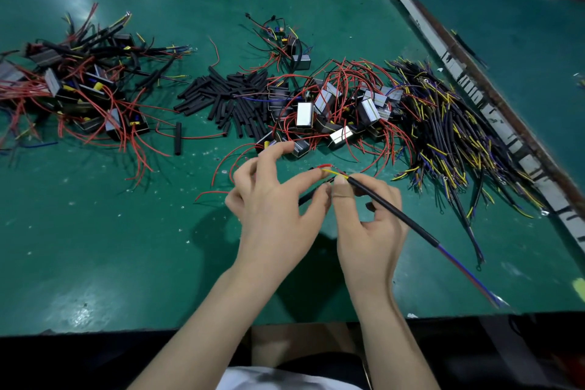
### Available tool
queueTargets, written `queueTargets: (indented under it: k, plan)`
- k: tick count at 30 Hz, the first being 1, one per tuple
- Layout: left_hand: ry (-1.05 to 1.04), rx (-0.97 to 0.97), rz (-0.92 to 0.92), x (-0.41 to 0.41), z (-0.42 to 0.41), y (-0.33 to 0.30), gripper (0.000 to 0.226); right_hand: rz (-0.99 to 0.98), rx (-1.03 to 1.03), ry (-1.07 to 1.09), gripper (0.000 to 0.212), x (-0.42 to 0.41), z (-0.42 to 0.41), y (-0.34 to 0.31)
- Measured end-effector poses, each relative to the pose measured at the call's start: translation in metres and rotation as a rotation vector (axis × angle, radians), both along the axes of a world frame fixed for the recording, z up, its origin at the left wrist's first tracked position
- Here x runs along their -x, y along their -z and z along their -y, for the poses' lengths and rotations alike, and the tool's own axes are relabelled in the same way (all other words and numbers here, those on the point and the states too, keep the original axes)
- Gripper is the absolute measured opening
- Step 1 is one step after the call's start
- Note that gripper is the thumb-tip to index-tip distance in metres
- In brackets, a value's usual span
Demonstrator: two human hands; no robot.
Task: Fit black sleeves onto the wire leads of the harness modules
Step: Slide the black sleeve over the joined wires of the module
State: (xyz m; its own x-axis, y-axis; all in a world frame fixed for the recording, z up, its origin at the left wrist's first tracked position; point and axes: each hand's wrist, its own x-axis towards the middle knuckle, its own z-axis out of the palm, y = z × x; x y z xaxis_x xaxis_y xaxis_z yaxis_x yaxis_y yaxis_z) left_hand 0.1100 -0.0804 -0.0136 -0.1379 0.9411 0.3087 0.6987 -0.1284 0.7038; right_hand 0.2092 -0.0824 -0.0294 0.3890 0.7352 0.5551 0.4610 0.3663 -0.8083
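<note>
Both hands meet at six o'clock on the bench; the left hand pinches the red lead steady, I judge, so the right hand, pinching the black sleeve, can thread it; spare sleeves lie at twelve.

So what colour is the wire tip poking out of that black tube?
Yellow: the wire tip leaves the black tube near the fingertips, clearest in the head view.
</note>
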Motion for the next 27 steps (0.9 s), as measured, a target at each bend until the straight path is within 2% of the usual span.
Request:
queueTargets:
  k: [4, 8, 10, 12, 16, 19, 23, 27]
  plan:
    - [0.118, 0.064, -0.218, -0.008, -0.002, 0.005, 0.042, 0.007, 0.012, -0.025, 0.008, -0.002, 0.000, -0.003]
    - [0.145, 0.068, -0.207, -0.010, -0.005, 0.005, 0.013, 0.004, 0.062, -0.029, 0.006, -0.007, 0.000, -0.008]
    - [0.190, 0.055, -0.272, -0.008, -0.006, 0.007, 0.012, -0.037, 0.156, 0.006, 0.003, -0.016, -0.004, -0.010]
    - [0.242, 0.034, -0.318, -0.004, -0.007, 0.008, 0.012, -0.097, 0.309, 0.022, 0.014, -0.024, -0.009, -0.012]
    - [0.225, 0.034, -0.184, 0.003, -0.009, 0.004, 0.007, -0.516, 0.484, -0.085, 0.033, -0.030, -0.011, -0.013]
    - [0.195, 0.033, -0.153, 0.009, -0.010, 0.002, 0.010, -0.686, 0.597, -0.157, 0.043, -0.026, -0.008, -0.012]
    - [0.205, -0.002, -0.155, 0.011, -0.008, -0.002, 0.015, -0.867, 0.627, -0.176, 0.031, -0.015, -0.007, -0.010]
    - [0.189, -0.007, -0.049, 0.010, -0.007, -0.006, 0.010, -0.898, 0.603, -0.195, 0.024, -0.005, -0.005, -0.012]
